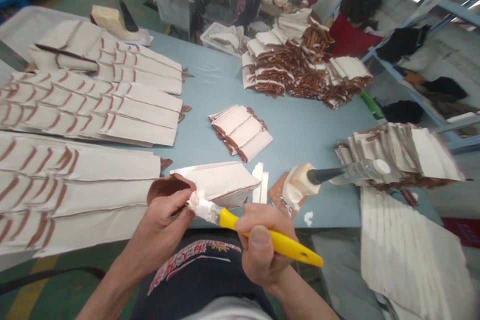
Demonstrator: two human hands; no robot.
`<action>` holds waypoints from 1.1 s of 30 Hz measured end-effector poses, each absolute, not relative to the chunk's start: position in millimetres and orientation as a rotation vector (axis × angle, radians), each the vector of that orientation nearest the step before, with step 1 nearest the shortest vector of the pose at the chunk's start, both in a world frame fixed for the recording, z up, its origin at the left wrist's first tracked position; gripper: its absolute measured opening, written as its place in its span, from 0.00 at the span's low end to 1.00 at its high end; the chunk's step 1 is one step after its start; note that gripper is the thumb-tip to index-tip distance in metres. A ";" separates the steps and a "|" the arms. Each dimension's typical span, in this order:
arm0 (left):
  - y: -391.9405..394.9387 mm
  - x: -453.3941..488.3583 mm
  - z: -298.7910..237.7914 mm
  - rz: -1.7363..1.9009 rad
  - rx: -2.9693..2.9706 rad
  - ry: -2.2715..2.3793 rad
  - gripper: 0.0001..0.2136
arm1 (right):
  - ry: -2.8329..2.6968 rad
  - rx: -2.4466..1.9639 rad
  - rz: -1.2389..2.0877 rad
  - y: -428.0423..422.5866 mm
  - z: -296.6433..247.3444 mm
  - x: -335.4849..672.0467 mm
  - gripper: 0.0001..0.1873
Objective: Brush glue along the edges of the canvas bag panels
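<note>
My right hand (266, 247) grips a brush with a yellow handle (296, 249); its bristles (204, 208) are thick with white paste. The bristle tip touches the brown rim of a folded off-white piece (221, 180), close to my left fingertips. Thumb and fingers of my left hand (165, 225) pinch that rim, where the brown lining (163, 188) curls open. Just beyond lies a small stack of pale pieces with brown edges (242, 132). To the right, a cream-coloured tub (300, 185) smeared with paste sits on a brown scrap (275, 190).
Overlapping rows of off-white pieces (86, 110) cover the table's left side. Brown-edged piles (285, 55) stand at the back, with another stack (397, 152) at right. White strips (260, 182) lie near the tub. A clear bottle (360, 171) leans there. Shelving (423, 75) stands at right.
</note>
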State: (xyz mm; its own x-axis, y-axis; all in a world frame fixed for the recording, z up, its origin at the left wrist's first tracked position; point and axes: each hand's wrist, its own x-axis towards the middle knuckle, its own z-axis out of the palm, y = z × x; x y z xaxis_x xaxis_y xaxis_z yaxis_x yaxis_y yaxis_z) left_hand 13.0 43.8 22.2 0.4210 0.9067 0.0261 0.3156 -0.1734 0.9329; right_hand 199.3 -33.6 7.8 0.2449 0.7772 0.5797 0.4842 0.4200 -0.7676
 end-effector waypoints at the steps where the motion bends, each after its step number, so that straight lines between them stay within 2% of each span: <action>1: 44.2 12.8 23.2 0.785 1.726 1.071 0.13 | -1.299 -1.182 0.336 -30.0 14.5 198.2 0.18; 4: 45.8 13.1 26.4 0.824 1.726 1.095 0.13 | -1.045 -1.126 0.446 -15.5 33.7 200.3 0.20; 7: 49.2 15.6 29.4 0.771 1.598 1.123 0.15 | -0.947 -1.135 0.347 -1.6 41.0 208.9 0.21; 11: 56.7 17.6 32.4 0.698 1.288 1.046 0.11 | -0.959 -1.071 0.355 10.1 41.4 217.6 0.21; 16: 64.9 14.6 36.7 0.609 1.005 0.900 0.11 | -1.120 -0.918 0.500 17.2 49.9 227.3 0.25; 21: 67.9 15.6 43.4 0.587 0.962 0.885 0.15 | -1.332 -0.846 0.304 21.0 49.8 238.3 0.19; 27: 65.9 22.9 45.6 0.564 0.925 0.808 0.17 | -1.634 -0.792 0.000 26.4 47.6 236.0 0.18; 33: 67.0 24.4 44.6 0.594 0.828 0.828 0.19 | -1.510 -0.779 0.019 15.9 49.4 239.2 0.18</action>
